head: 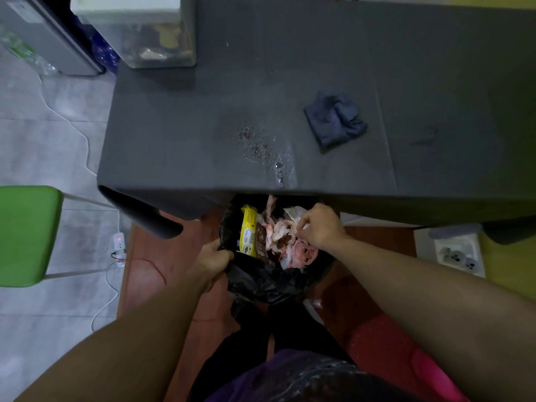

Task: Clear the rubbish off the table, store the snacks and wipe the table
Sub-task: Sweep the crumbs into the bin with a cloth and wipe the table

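Rubbish, crumpled, in glossy black bag

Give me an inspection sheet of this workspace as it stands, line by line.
Surface: dark grey table, with wet droplets and specks near its front edge.
Job's things: crumpled blue cloth on the table; black bin bag below the front edge, holding a yellow wrapper and pinkish scraps.
Clutter: clear container at the table's far left corner.
Hands: left hand grips the bag's rim; right hand is over the scraps, fingers curled, hold unclear.
Cables: white cable and red wire on the floor by a power strip.
Surroundings: green chair at left, tiled floor.
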